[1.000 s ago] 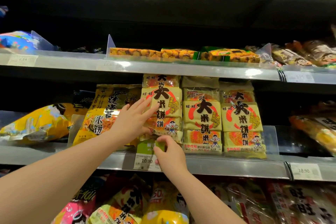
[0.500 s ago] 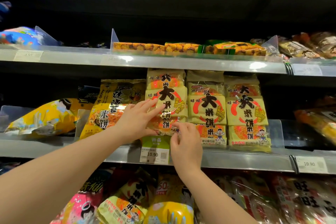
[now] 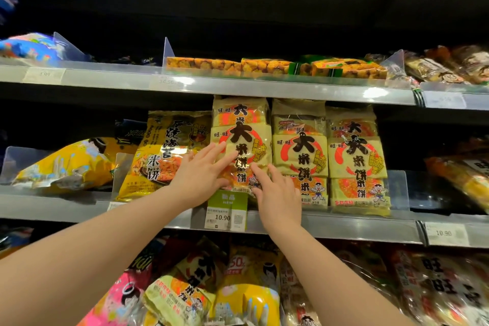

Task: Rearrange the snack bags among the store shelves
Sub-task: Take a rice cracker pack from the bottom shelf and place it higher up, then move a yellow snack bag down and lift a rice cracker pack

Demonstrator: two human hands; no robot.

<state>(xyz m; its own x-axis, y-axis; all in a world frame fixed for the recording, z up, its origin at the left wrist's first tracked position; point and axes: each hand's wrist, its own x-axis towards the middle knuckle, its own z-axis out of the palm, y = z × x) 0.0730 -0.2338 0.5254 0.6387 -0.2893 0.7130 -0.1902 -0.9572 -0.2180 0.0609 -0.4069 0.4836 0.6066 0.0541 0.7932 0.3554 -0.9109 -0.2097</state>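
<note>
On the middle shelf (image 3: 344, 226), leftmost of three: tan plastic rice-cracker bag (image 3: 243, 137), red ring, black characters, upright, long axis 12 to 6. Left hand (image 3: 201, 176) lies flat on its front from 7 o'clock; right hand (image 3: 276, 193) touches its lower edge from 5 o'clock. Both grips released, fingers straight. Left sits nearer the bag's middle.
</note>
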